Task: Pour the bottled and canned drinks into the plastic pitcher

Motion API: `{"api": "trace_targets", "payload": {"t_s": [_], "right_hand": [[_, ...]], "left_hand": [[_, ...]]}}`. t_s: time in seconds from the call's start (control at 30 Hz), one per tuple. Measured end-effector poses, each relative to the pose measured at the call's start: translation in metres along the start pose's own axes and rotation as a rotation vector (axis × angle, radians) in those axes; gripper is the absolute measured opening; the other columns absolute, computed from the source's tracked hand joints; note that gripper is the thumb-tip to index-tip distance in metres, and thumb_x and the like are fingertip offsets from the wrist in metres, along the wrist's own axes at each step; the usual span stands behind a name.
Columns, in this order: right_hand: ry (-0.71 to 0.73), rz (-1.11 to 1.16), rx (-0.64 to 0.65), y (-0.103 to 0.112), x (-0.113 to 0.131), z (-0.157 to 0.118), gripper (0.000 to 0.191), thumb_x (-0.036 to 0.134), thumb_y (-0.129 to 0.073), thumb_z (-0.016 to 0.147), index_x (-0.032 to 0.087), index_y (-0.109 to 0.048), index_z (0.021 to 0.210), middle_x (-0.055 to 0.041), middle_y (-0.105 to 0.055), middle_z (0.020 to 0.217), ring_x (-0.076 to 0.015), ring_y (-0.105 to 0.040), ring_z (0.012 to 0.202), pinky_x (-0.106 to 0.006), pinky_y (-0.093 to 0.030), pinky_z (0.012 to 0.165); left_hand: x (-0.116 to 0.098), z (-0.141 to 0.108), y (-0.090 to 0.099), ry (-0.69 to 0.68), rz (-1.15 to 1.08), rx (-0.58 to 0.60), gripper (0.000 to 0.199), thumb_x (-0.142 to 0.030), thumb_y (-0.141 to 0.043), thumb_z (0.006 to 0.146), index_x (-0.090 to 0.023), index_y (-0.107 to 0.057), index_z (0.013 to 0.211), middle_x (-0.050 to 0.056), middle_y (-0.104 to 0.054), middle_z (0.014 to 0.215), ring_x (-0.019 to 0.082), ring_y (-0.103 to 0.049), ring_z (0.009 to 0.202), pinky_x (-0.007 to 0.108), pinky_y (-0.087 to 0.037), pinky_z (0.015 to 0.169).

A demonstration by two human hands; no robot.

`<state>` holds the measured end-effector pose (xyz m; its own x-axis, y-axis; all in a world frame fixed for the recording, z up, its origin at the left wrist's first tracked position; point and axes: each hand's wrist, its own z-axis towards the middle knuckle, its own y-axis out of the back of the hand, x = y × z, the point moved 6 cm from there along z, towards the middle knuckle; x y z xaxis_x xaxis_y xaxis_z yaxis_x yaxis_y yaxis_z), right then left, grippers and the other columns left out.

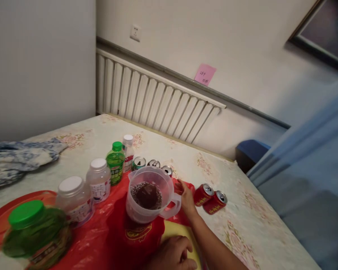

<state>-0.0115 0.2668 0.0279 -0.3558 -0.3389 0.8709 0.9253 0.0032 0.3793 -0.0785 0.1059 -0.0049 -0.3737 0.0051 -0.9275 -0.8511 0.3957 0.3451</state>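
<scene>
1. Head view: pitcher (143,213), holding dark liquid, stands on red sheet (92,240).
2. Right hand (186,197): right of pitcher, partly open; grip cannot be confirmed.
3. Left hand (173,254): nearer camera than pitcher, fingers curled; contents indeterminable.
4. Red cans (204,194): right of pitcher.

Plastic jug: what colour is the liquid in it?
The liquid is dark brown, best seen in the head view.
</scene>
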Motion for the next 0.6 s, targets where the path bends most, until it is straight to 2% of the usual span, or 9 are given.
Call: {"api": "trace_targets", "payload": {"t_s": [0.1, 0.2, 0.27, 0.3, 0.37, 0.43, 0.5, 0.6], "right_hand": [[-0.005, -0.073, -0.138, 0.060, -0.014, -0.038, 0.041, 0.030, -0.067, 0.069, 0.018, -0.064, 0.108, -0.0099, -0.073, 0.101, -0.0273, -0.069, 0.093, -0.042, -0.054, 0.085], [-0.084, -0.212, -0.413, 0.130, -0.040, -0.071, 0.032, 0.039, -0.067, 0.072, 0.018, -0.062, 0.096, -0.0074, -0.070, 0.088, -0.0254, -0.067, 0.082, -0.039, -0.053, 0.080], [-0.177, -0.279, -0.621, 0.169, -0.060, -0.083, 0.043, 0.046, -0.070, 0.067, 0.017, -0.060, 0.099, -0.0083, -0.068, 0.091, -0.0257, -0.066, 0.082, -0.039, -0.053, 0.077], [-0.201, -0.280, -0.656, 0.181, -0.068, -0.083, 0.052, 0.046, -0.072, 0.063, 0.017, -0.059, 0.104, -0.0099, -0.067, 0.097, -0.0264, -0.065, 0.084, -0.038, -0.054, 0.075], [-0.211, -0.205, -0.613, 0.192, -0.081, -0.071, 0.068, 0.043, -0.076, 0.055, 0.016, -0.056, 0.114, -0.0117, -0.065, 0.110, -0.0284, -0.065, 0.093, -0.038, -0.054, 0.075], [-0.209, -0.068, -0.467, 0.186, -0.088, -0.053, 0.072, 0.036, -0.077, 0.050, 0.017, -0.056, 0.116, -0.0103, -0.066, 0.112, -0.0293, -0.064, 0.098, -0.038, -0.053, 0.078], [-0.227, 0.029, -0.358, 0.178, -0.091, -0.040, 0.063, 0.032, -0.076, 0.049, 0.017, -0.060, 0.109, -0.0075, -0.070, 0.101, -0.0288, -0.066, 0.092, -0.037, -0.053, 0.078], [-0.267, 0.028, -0.358, 0.175, -0.093, -0.035, 0.048, 0.032, -0.075, 0.049, 0.016, -0.064, 0.094, -0.0038, -0.072, 0.080, -0.0272, -0.067, 0.075, -0.037, -0.053, 0.070]], "left_hand": [[0.004, 0.006, -0.006, -0.036, 0.012, 0.006, 0.023, -0.032, -0.058, 0.079, -0.026, -0.059, 0.102, 0.000, -0.061, 0.096, 0.018, -0.054, 0.090, 0.027, -0.041, 0.081], [0.004, 0.011, -0.009, -0.076, 0.021, 0.020, 0.023, -0.031, -0.056, 0.080, -0.025, -0.058, 0.103, 0.000, -0.061, 0.094, 0.017, -0.055, 0.088, 0.025, -0.041, 0.079], [0.003, 0.012, -0.009, -0.099, 0.026, 0.018, 0.022, -0.031, -0.055, 0.081, -0.024, -0.058, 0.101, 0.000, -0.061, 0.091, 0.017, -0.055, 0.084, 0.025, -0.042, 0.076], [0.002, 0.012, -0.009, -0.110, 0.029, 0.014, 0.022, -0.031, -0.055, 0.081, -0.023, -0.059, 0.101, 0.000, -0.061, 0.090, 0.016, -0.055, 0.083, 0.024, -0.042, 0.075], [0.002, 0.013, -0.008, -0.116, 0.035, 0.010, 0.021, -0.031, -0.055, 0.081, -0.023, -0.059, 0.099, -0.001, -0.061, 0.089, 0.016, -0.055, 0.082, 0.024, -0.042, 0.074], [0.003, 0.014, -0.008, -0.109, 0.044, 0.011, 0.020, -0.030, -0.054, 0.081, -0.022, -0.059, 0.099, -0.001, -0.061, 0.087, 0.016, -0.055, 0.080, 0.024, -0.041, 0.073], [0.005, 0.016, -0.009, -0.104, 0.053, 0.011, 0.020, -0.030, -0.054, 0.081, -0.022, -0.058, 0.099, -0.001, -0.061, 0.086, 0.016, -0.055, 0.080, 0.024, -0.041, 0.072], [0.006, 0.018, -0.010, -0.111, 0.052, 0.009, 0.020, -0.030, -0.053, 0.081, -0.022, -0.058, 0.099, -0.001, -0.061, 0.087, 0.016, -0.055, 0.080, 0.024, -0.041, 0.072]]}}
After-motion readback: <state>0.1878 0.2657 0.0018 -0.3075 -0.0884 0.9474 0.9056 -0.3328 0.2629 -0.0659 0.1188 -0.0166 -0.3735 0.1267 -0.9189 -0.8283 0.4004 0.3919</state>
